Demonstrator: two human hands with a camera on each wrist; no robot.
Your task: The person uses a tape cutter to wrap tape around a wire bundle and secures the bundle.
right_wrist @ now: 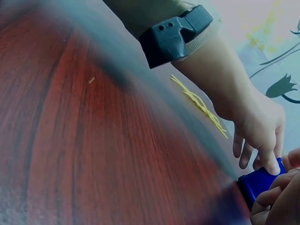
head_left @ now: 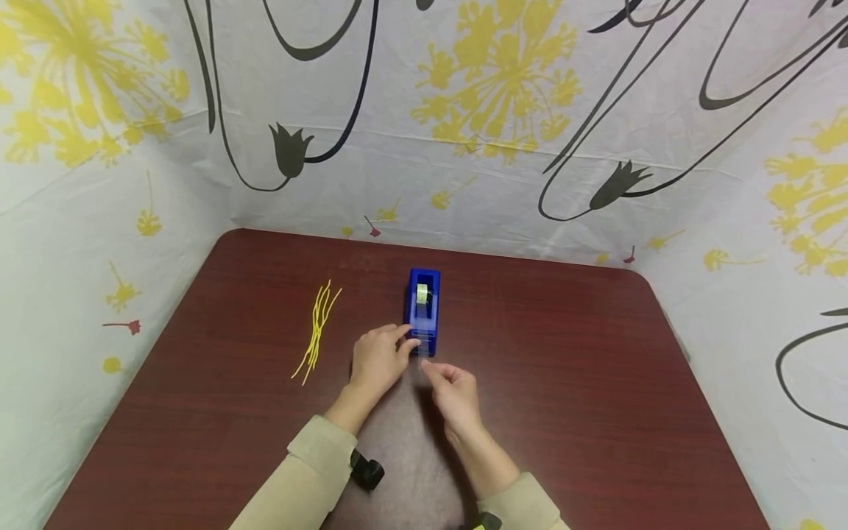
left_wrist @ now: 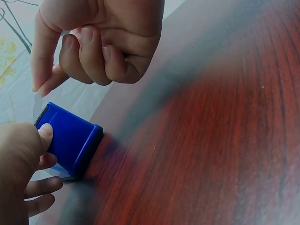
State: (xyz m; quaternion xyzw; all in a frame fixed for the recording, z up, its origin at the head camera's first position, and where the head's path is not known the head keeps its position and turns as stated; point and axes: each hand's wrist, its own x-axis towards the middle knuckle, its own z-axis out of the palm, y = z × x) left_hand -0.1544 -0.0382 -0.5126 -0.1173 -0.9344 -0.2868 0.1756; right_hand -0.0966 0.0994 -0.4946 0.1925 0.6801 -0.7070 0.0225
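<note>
A blue tape dispenser (head_left: 425, 322) with a roll of clear tape (head_left: 422, 294) stands on the table, its toothed cutter end toward me. My left hand (head_left: 379, 358) grips the dispenser's front end from the left; in the left wrist view its thumb lies on the blue front face (left_wrist: 70, 136), just below the teeth. Thumb and forefinger of my right hand (head_left: 457, 396) pinch the free end of a clear tape strip (left_wrist: 37, 104), which stretches from the cutter. In the right wrist view both hands partly cover the dispenser (right_wrist: 260, 182).
Several thin yellow strings (head_left: 318, 331) lie in a loose bundle left of the dispenser. The dark red wooden table (head_left: 563, 368) meets patterned white cloth walls (head_left: 371, 96) at the back and sides.
</note>
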